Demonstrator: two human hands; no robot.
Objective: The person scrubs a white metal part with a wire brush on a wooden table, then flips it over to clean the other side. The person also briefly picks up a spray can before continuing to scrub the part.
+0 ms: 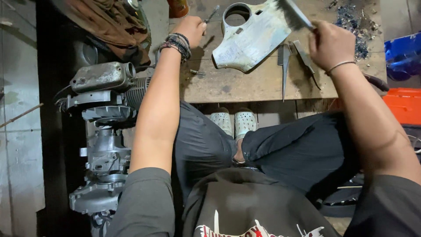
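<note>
I'm mid-brushing, I judge: my right hand (330, 44) grips a brush (293, 14) at the panel's (250, 37) one o'clock; left hand (191, 30) pinches a screwdriver (211, 14) at its nine, on the tabletop (245, 85). Next needs steady strokes.

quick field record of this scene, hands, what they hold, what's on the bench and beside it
left hand: left hand pinches a thin metal tool over the bench
right hand: right hand grips a brush, bristles on the cover
workpiece: pale metal cover with a round hole, lying flat
surface: worn wooden bench
also on bench: grey metal strips, blue debris
beside person: grey engine block, on the left
far right: orange crate
</note>
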